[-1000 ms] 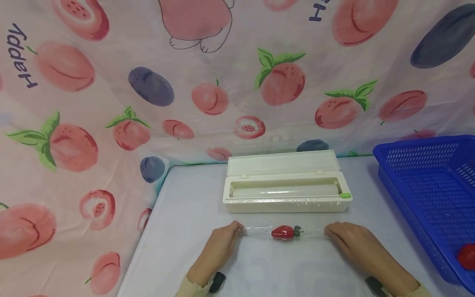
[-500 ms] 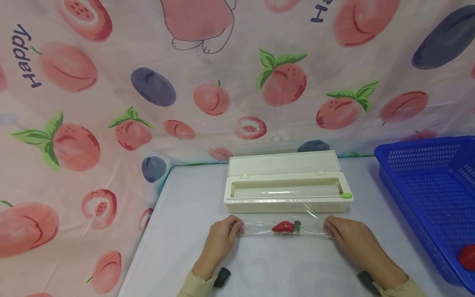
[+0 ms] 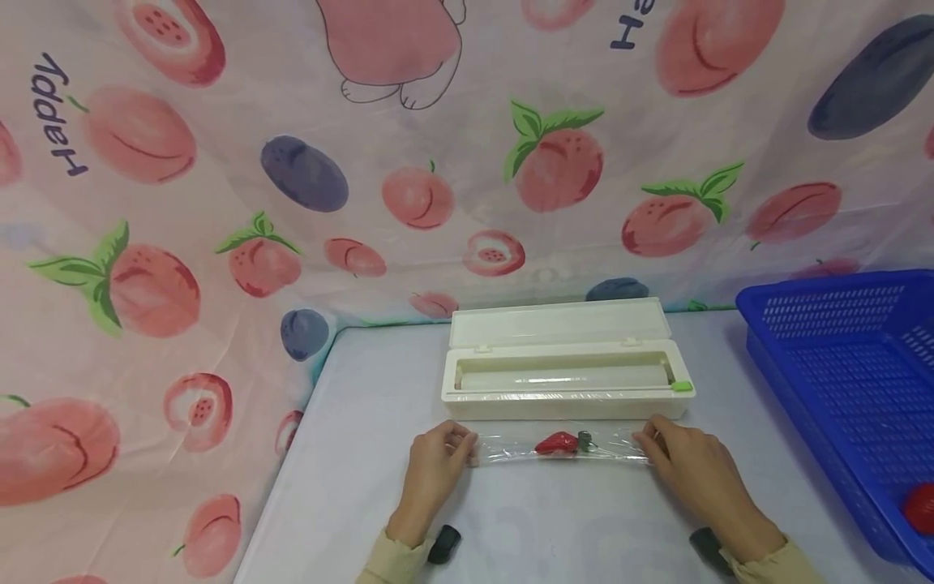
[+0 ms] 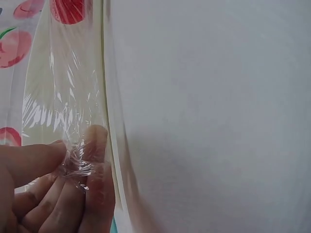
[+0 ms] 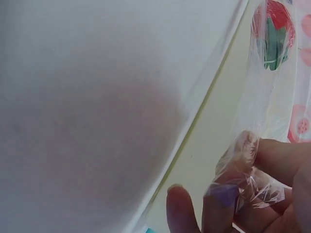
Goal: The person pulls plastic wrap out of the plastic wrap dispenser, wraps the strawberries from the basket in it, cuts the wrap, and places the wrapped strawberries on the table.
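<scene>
Just in front of the cream plastic film dispenser box (image 3: 565, 369), the left hand (image 3: 432, 470) and right hand (image 3: 689, 470) each pinch an end of the clear cling film (image 3: 511, 447) rolled round the small red toy strawberry (image 3: 558, 443); the ends look untwisted yet.

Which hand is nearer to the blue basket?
The right hand. It pinches the right end of the plastic wrap, on the side of the blue basket. The left hand pinches the far left end.

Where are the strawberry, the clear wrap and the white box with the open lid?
strawberry (image 3: 556, 443): head view, on its red body.
clear wrap (image 3: 511, 447): head view, on the stretch between left hand and strawberry.
white box (image 3: 565, 403): head view, on its front wall.
</scene>
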Demonstrator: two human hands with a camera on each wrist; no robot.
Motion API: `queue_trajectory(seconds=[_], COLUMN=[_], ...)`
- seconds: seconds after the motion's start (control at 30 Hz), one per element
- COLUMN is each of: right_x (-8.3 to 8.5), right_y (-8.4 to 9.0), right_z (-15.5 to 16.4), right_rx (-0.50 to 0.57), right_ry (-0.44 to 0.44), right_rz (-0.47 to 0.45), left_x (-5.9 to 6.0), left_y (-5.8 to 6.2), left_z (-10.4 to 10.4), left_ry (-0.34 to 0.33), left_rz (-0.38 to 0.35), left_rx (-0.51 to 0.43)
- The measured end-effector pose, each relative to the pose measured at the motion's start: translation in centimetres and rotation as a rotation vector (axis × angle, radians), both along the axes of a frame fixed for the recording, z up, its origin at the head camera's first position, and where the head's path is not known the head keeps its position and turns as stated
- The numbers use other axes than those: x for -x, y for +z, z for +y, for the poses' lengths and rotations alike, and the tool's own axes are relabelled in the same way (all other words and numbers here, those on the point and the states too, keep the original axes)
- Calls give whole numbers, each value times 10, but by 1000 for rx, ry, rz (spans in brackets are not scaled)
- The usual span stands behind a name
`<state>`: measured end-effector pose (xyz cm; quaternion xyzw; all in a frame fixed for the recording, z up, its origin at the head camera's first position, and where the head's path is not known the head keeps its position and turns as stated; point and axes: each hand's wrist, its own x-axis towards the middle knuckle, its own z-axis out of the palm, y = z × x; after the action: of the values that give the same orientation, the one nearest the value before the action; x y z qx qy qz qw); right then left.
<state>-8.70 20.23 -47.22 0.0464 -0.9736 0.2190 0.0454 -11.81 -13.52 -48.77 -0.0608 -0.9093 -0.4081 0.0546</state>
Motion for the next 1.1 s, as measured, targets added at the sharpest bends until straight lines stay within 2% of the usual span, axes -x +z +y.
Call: queue_trajectory(seconds=[0.23,0.47,0.7,0.9,1.1], right_x=[1,1,0,-3,-7], right_y=[0,0,0,-3,-2], right_z=[-2,-2,-3,-4,-4], right_rx=[14,47,79,104,112], right_ry=[-35,-86,-104,-121,-137], right_rz=[6,1,89,211,188], left_x=[0,3,5,7,8], left_y=[-2,-2,-3,-4,-1], left_z=[2,5,5,4,3], left_ry=[71,144,227,181,152], left_rz=[27,-17,-32,-60,-100], left_rx=[4,-36,-25,-59,-147])
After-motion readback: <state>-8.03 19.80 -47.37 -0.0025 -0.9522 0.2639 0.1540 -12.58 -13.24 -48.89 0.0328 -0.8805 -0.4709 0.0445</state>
